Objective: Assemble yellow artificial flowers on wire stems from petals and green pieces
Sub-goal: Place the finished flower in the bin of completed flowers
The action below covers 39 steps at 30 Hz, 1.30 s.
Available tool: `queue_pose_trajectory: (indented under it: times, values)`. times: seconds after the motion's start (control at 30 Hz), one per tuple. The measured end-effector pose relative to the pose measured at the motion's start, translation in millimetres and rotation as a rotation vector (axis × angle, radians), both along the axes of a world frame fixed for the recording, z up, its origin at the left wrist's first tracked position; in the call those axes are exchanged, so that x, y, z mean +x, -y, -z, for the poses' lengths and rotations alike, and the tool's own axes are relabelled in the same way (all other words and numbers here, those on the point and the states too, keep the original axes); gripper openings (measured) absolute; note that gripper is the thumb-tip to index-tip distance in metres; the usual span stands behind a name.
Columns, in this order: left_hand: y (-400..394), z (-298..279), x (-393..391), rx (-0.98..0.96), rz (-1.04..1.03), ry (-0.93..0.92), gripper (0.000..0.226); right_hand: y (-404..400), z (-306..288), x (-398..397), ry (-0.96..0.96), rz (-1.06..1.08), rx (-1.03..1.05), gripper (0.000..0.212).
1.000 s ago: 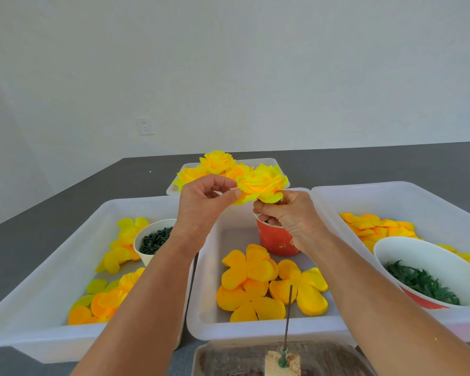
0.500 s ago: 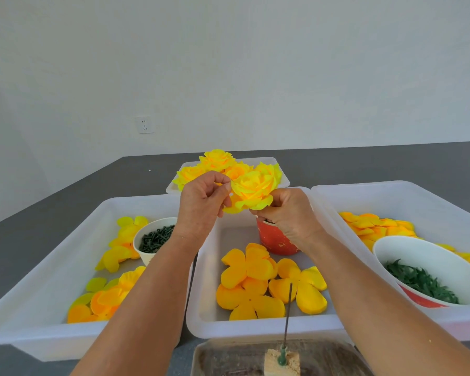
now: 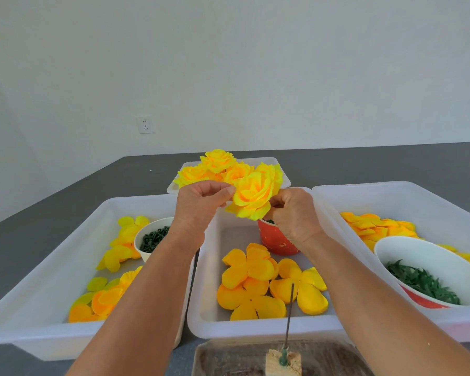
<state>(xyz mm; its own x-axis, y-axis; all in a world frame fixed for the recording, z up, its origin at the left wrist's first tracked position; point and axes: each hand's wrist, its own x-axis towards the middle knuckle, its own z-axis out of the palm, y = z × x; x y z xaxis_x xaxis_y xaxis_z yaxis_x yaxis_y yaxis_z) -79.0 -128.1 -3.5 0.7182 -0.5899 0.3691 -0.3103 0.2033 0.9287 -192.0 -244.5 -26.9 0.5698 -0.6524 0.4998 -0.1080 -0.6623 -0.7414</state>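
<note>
I hold the yellow flower [image 3: 253,198] up between my hands: my left hand [image 3: 201,204] pinches its outer petal, my right hand [image 3: 293,213] curls behind its base, apparently gripping underneath, above the red cup [image 3: 276,240].

The right hand [image 3: 292,213] sits behind and under the yellow flower [image 3: 253,198], so its fingertips and whatever they hold are hidden by petals. The left hand [image 3: 201,204] has its fingers curled; the thumb tip meets the flower's edge, but the grip itself cannot be made out. The red cup [image 3: 276,241] is partly covered by the right hand and flower, its contents barely visible. The right bin [image 3: 391,191] and the large bowl [image 3: 429,256] are cut by the right edge. The tray [image 3: 228,359] and block [image 3: 281,363] are cut off at the bottom.
</note>
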Motion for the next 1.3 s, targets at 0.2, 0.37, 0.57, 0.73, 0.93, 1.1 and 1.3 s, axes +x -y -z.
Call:
queue_pose_trajectory:
  times: [0.2, 0.37, 0.57, 0.73, 0.93, 1.1, 1.3]
  values:
    - [-0.4, -1.0, 1.5, -0.041, -0.002, -0.015, 0.020, -0.7, 1.1, 1.3, 0.058, -0.109, 0.106, 0.011]
    - [1.0, 0.7, 2.1, -0.046, 0.001, -0.009, 0.017, 1.2, 2.0, 3.3, 0.078, -0.142, 0.221, 0.013]
    - [1.2, -0.7, 4.3, -0.049, -0.031, -0.019, 0.019, -1.3, 1.6, 2.2, 0.096, -0.260, 0.347, 0.012]
    - [0.0, -3.2, 6.3, -0.074, -0.053, 0.008, 0.026, -2.8, 0.1, 1.4, 0.115, -0.393, 0.497, 0.023]
    - [-1.3, -1.9, 5.2, -0.068, -0.043, 0.077, 0.023, -3.8, -0.2, -0.1, 0.083, -0.433, 0.384, 0.024]
    - [-0.5, -1.7, 5.2, -0.083, -0.060, 0.106, 0.020, 1.7, 4.4, 3.7, 0.074, -0.327, 0.217, 0.043]
    - [-1.5, -2.5, 7.2, -0.114, -0.031, -0.001, 0.018, 3.0, 6.1, 5.4, 0.124, -0.337, 0.158, 0.034]
